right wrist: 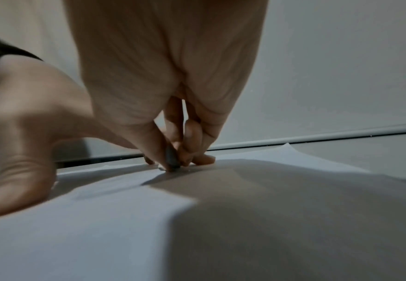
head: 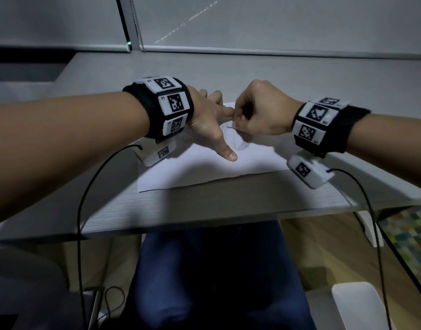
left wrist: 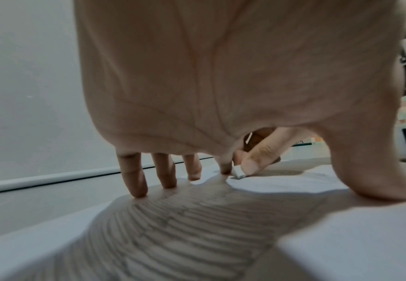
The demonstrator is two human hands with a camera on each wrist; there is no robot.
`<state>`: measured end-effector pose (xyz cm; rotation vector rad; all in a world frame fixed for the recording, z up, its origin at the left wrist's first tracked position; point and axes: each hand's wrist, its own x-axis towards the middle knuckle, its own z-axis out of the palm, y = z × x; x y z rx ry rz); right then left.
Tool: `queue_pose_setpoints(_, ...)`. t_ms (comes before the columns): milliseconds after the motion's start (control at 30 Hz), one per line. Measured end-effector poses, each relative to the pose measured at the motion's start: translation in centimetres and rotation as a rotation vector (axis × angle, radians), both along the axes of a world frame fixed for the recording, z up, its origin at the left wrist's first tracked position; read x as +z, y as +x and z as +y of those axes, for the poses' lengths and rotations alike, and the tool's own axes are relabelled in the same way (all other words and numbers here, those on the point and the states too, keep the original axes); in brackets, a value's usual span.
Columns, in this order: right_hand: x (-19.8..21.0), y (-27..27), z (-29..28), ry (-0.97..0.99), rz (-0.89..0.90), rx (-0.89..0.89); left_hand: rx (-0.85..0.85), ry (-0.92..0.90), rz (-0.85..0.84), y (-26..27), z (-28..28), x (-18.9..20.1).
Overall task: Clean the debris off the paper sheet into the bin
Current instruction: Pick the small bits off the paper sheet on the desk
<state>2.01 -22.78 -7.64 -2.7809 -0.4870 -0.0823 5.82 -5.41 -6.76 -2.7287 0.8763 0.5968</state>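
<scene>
A white paper sheet [head: 204, 170] with faint pencil lines [left wrist: 185, 218] lies on the grey table. My left hand [head: 211, 125] rests on the sheet's far left part, fingers spread and straight, with the fingertips [left wrist: 137, 190] and thumb pressing down. My right hand [head: 259, 113] pinches a small eraser [left wrist: 238, 172] between thumb and fingers. The eraser's tip [right wrist: 172, 159] touches the paper close to the left index finger. Tiny specks [right wrist: 161, 169] lie beside that tip. The hands hide the paper under them.
The grey table [head: 228, 206] ends in a front edge above my lap. A wall with a blind rail [head: 276, 48] runs behind it. A white rounded container [head: 357, 303] stands on the floor at lower right. Black cables [head: 85, 186] hang from both wristbands.
</scene>
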Motion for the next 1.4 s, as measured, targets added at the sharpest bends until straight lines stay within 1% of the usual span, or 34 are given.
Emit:
queue_pose_setpoints(100, -0.1, -0.1, 0.2, 0.010, -0.011, 0.004, 0.010, -0.014, 0.005, 0.0, 0.0, 0.2)
queue_pose_setpoints(233, -0.4, -2.4, 0.9, 0.055, 0.060, 0.137, 0.007, -0.011, 0.027, -0.3, 0.1, 0.3)
queue_pose_setpoints(300, -0.3, -2.3, 0.7, 0.052, 0.077, 0.161, -0.002, -0.015, 0.014, -0.1, 0.0, 0.3)
queue_pose_setpoints(333, -0.2, -1.8, 0.2, 0.070, 0.073, 0.134, -0.009, -0.014, 0.005, -0.2, -0.1, 0.4)
queue_pose_setpoints(433, -0.3, 0.2, -1.9, 0.149, 0.011, -0.040, -0.036, 0.034, -0.055, 0.0, 0.0, 0.3)
queue_pose_setpoints(533, -0.9, 1.3, -2.9, 0.136, 0.037, -0.114, -0.059, -0.027, -0.104, -0.1, 0.2, 0.1)
queue_pose_setpoints(600, -1.1, 1.8, -2.9, 0.094, 0.051, -0.116, -0.069, -0.099, -0.099, 0.2, 0.4, 0.1)
queue_pose_setpoints(667, -0.9, 2.1, -2.8, 0.059, 0.061, -0.105, -0.047, -0.167, -0.059, 0.9, 0.6, 0.4)
queue_pose_setpoints(733, -0.6, 2.5, -2.8, 0.037, 0.055, -0.090, -0.046, -0.148, -0.019, 1.3, 0.7, 0.7)
queue_pose_setpoints(800, -0.3, 2.8, -2.6, 0.038, 0.042, -0.074, -0.050, -0.108, -0.019, 1.7, 0.8, 0.6)
queue_pose_setpoints(900, -0.3, 3.5, -1.9, 0.039, 0.007, -0.066, -0.051, -0.131, -0.011, 2.1, 0.9, 0.0)
queue_pose_setpoints(1000, -0.8, 3.6, -1.7, 0.025, -0.025, -0.074, -0.048, -0.116, 0.018, 2.1, 0.9, -0.1)
queue_pose_setpoints(1167, -1.1, 2.2, -0.9, 0.039, 0.039, 0.071, -0.084, -0.086, 0.020, 2.1, 0.7, -0.1)
queue_pose_setpoints(1200, -0.9, 2.2, -0.9, 0.042, 0.042, 0.079, -0.091, -0.084, 0.017, 2.1, 0.6, -0.1)
queue_pose_setpoints(1333, -0.8, 3.5, -1.2, 0.062, 0.000, -0.038, -0.097, -0.055, 0.018, 2.3, 0.4, -0.2)
queue_pose_setpoints(1400, -0.7, 3.7, -1.2, 0.048, -0.016, -0.065, -0.095, -0.037, 0.010, 2.3, 0.4, -0.2)
